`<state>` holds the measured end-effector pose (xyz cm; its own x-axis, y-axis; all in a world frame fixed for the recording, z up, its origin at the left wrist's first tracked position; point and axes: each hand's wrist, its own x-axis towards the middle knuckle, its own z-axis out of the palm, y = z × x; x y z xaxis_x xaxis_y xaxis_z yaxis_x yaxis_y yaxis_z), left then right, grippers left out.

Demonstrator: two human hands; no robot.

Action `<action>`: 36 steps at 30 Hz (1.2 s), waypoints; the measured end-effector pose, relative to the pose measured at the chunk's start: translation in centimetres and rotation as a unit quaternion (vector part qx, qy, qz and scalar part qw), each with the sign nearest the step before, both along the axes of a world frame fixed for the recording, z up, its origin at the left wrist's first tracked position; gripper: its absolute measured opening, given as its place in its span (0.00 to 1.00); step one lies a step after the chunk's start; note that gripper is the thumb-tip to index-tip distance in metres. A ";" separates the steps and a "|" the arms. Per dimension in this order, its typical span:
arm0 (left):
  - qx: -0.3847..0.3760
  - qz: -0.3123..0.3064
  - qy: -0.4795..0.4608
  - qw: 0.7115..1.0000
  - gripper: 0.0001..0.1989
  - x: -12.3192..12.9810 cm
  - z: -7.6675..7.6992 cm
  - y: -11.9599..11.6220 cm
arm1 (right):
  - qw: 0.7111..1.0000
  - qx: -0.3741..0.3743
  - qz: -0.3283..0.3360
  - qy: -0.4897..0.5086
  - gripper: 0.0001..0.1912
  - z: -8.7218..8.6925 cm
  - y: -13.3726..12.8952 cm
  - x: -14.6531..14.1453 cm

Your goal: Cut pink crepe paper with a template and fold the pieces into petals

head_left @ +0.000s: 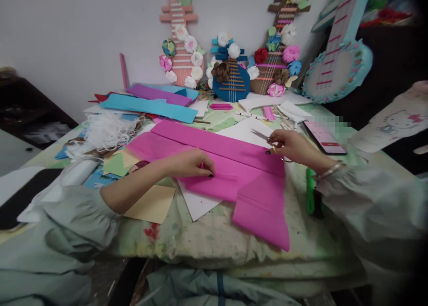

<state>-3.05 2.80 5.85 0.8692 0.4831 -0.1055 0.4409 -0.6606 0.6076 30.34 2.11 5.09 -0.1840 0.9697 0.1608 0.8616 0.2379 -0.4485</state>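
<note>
A large sheet of magenta crepe paper [207, 147] lies across the table, folded in places, with one flap hanging toward the front edge. My left hand [194, 163] pinches a narrow magenta paper strip [225, 177] above the sheet, fingertips closed on its left end. In my right hand [290, 145] are scissors [260, 134], their blades pointing left over the sheet's far right part. Under the magenta paper lies white paper [197, 208], partly covered.
Blue crepe paper [150, 107] and purple paper [160, 93] lie at the back left, near tangled white cord [107, 132]. A phone [324, 138] and a green cutter [310, 191] are on the right. Paper instruments with flowers [230, 80] lean against the wall.
</note>
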 end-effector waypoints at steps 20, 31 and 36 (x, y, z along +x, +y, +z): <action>-0.031 0.028 -0.084 0.996 0.07 2.6 -2.3 6.1 | 0.980 0.059 0.071 -0.179 0.12 -0.3 13.4 -4.1; -0.027 0.064 -0.148 0.987 0.07 4.8 -3.8 9.1 | 0.977 0.133 0.051 -0.160 0.14 -2.5 17.9 -6.3; -0.005 0.106 -0.177 0.978 0.07 4.6 -4.6 9.1 | 0.977 0.109 0.026 -0.181 0.14 -1.8 16.1 -4.8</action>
<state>1.53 11.87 1.28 0.7320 0.6577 0.1780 0.3290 -0.5699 0.7530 25.53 18.17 3.28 -0.3161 0.9072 0.2777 0.9382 0.3423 -0.0502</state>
